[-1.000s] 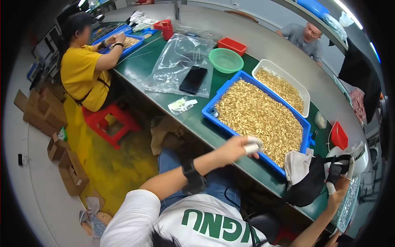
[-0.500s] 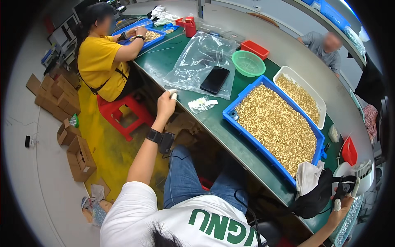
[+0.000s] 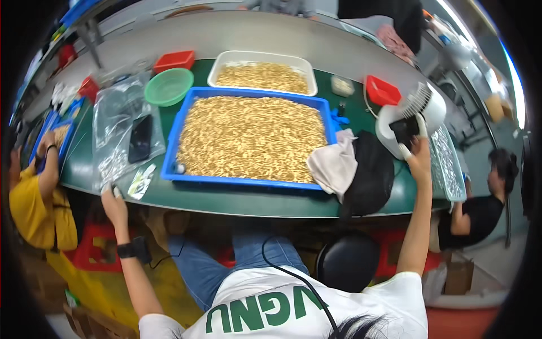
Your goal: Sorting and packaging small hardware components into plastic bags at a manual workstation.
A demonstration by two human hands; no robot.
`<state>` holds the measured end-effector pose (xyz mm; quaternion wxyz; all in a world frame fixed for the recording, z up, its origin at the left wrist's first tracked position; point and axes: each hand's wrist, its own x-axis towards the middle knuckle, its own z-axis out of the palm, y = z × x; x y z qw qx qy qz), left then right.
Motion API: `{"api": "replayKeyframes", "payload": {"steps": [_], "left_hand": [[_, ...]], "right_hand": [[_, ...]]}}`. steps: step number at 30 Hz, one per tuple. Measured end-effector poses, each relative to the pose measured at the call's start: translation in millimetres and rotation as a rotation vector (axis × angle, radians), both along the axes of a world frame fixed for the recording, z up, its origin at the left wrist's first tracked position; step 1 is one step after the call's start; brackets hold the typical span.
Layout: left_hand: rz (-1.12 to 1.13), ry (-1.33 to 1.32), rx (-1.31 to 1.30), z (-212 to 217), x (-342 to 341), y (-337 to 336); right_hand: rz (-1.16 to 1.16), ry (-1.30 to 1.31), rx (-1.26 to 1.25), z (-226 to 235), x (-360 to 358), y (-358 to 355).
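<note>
My left hand [image 3: 115,208] rests at the table's front edge, white covers on its fingertips, slightly apart and holding nothing that I can make out. Close by lie the corner of a clear plastic bag [image 3: 116,121] and a small clear packet [image 3: 141,182]. Over at the right, my right hand [image 3: 419,159], also with white fingertip covers, is closed on a black strapped device [image 3: 405,131] in front of a white fan [image 3: 432,108]. Between my hands stands a blue tray [image 3: 248,180] full of small gold-coloured pieces [image 3: 248,135].
Behind the blue tray is a white tray [image 3: 315,85] with similar pieces. A green basket [image 3: 169,87], two red bins [image 3: 174,60] [image 3: 384,91] and a phone [image 3: 140,138] are on the table. A pale cloth [image 3: 336,164] and black bag [image 3: 370,178] overlap the tray's right corner. People sit at both sides.
The view has swung right, so the blue tray now faces me squarely and a person at the right appears. My right hand still has the black device, now in front of the fan.
</note>
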<state>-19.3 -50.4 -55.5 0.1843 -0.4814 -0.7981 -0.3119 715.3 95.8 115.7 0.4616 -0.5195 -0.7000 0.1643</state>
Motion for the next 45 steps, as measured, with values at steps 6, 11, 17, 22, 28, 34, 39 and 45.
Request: {"api": "replayKeyframes", "payload": {"steps": [6,11,17,22,28,34,39,45], "left_hand": [[-0.041,0.03,-0.057,-23,0,27],[-0.099,0.059,-0.021,-21,-3,24],[-0.104,-0.073,0.03,-16,-3,25],[0.027,0.126,0.049,-26,-16,6],[-0.038,0.064,0.192,-11,35,40],[0.044,-0.005,0.28,-14,25,-1],[0.021,-0.047,0.26,-9,36,13],[0.004,-0.081,0.221,-10,32,3]], "right_hand": [[-0.031,-0.153,-0.221,-34,54,13],[0.136,-0.395,-0.319,-58,41,-5],[0.03,-0.281,-0.324,-35,49,-15],[-0.096,-0.425,-0.171,-11,2,-23],[0.424,-0.65,0.133,58,-131,-42],[1.303,-0.637,0.199,15,-421,-25],[1.144,-0.664,0.455,-74,-597,-2],[1.137,-0.681,0.147,-106,-655,28]]}}
